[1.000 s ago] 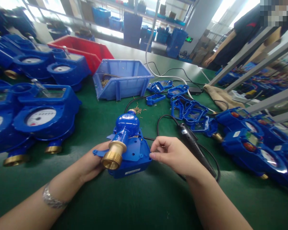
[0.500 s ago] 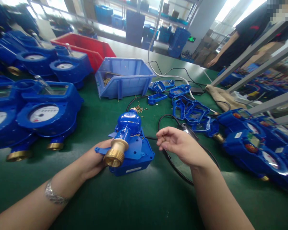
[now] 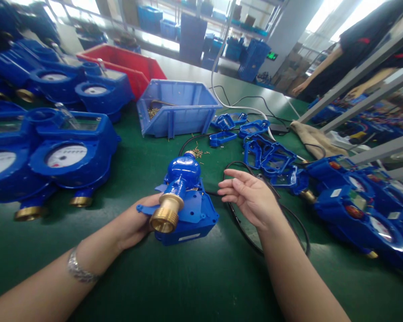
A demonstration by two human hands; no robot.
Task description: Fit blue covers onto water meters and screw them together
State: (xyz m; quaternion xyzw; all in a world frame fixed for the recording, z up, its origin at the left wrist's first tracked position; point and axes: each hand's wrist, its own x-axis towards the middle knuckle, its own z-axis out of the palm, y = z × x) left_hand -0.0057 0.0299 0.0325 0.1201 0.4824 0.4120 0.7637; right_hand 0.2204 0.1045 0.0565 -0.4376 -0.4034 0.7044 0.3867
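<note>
My left hand [image 3: 136,223] grips a blue water meter [image 3: 184,172] from its left side, its fingers mostly hidden behind the body. The meter is turned bottom up, with a threaded brass end [image 3: 164,217] pointing toward me and a flat blue plate across its underside. To the right of the meter, my right hand [image 3: 250,194] hovers with fingers apart and nothing visible in them. Behind that hand lies a dark tool [image 3: 272,185], largely covered, with a black cable [image 3: 237,219] looping on the green table. Small brass screws [image 3: 199,152] are scattered beyond the meter.
Finished-looking blue meters [image 3: 67,154] crowd the left side, and more open-topped ones [image 3: 352,201] stand at right. A blue bin [image 3: 188,120] holds screws, with a red bin [image 3: 121,58] behind it. Blue frames [image 3: 272,156] lie beyond my right hand. A person [image 3: 349,49] stands at far right.
My right hand has opened, its fingers spreading from a loose pinch, and has shifted slightly left. The meter stays in my left hand. The view has swung a little left.
</note>
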